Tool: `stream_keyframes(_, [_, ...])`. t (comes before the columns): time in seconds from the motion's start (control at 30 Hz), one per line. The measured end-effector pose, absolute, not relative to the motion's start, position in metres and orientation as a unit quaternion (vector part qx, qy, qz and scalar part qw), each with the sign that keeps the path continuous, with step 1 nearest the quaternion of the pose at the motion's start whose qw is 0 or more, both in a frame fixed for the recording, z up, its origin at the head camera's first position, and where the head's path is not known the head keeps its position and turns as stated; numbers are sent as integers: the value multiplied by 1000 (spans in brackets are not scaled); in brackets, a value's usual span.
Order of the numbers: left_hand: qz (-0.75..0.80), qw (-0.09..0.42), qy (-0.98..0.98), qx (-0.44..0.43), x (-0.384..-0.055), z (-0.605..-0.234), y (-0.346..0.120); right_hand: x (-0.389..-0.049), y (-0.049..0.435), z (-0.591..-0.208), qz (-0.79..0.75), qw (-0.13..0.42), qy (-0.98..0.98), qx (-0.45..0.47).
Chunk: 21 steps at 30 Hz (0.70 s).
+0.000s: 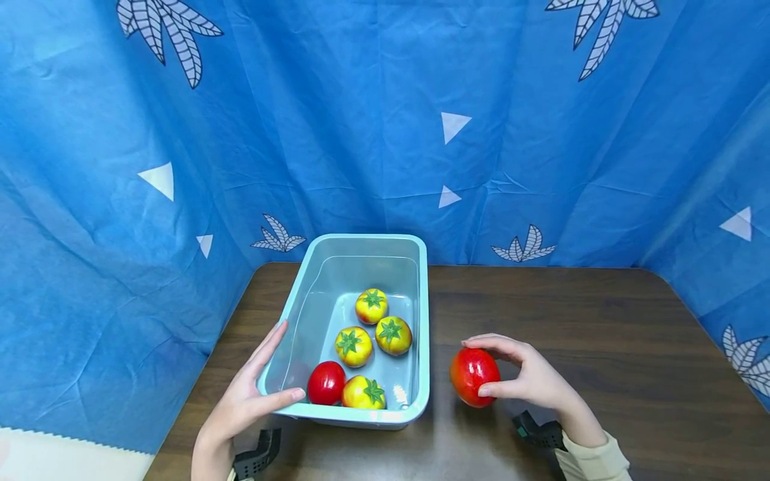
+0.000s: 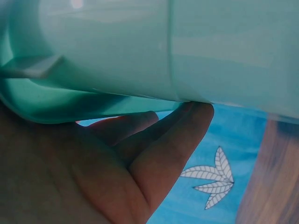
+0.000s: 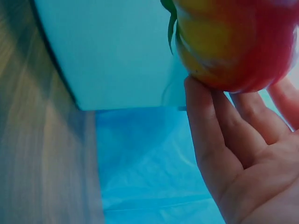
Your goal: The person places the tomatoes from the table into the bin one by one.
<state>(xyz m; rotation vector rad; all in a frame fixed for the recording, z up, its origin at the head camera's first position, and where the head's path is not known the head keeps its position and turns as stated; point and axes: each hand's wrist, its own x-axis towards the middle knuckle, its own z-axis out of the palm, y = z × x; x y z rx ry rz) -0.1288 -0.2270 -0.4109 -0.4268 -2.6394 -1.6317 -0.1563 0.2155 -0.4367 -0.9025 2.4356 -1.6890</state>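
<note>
My right hand [image 1: 519, 374] holds a glossy red tomato [image 1: 474, 375] between thumb and fingers, to the right of a light blue plastic bin [image 1: 424, 321]. In the right wrist view this tomato [image 3: 224, 42] shows a yellow patch and part of its green calyx. It appears raised off the table. My left hand [image 1: 249, 394] grips the bin's near left corner, thumb over the front rim and fingers along the left side. Inside the bin lie a red tomato [image 1: 326, 383] and several yellow ones, among them a yellow tomato [image 1: 353, 347] with its green calyx upward.
The bin stands on a dark wooden table [image 1: 577, 321], toward its left side. A blue patterned cloth [image 1: 385, 133] hangs behind and at both sides of the table. Black straps, such as the wrist strap [image 1: 538, 431], sit at both wrists.
</note>
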Motion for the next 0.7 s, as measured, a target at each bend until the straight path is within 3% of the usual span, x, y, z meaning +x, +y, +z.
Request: stream_keyframes(0.7, [-522,1,-842,-134,-129,-412,-227,-148,184,-396,-603,-82,761,-225])
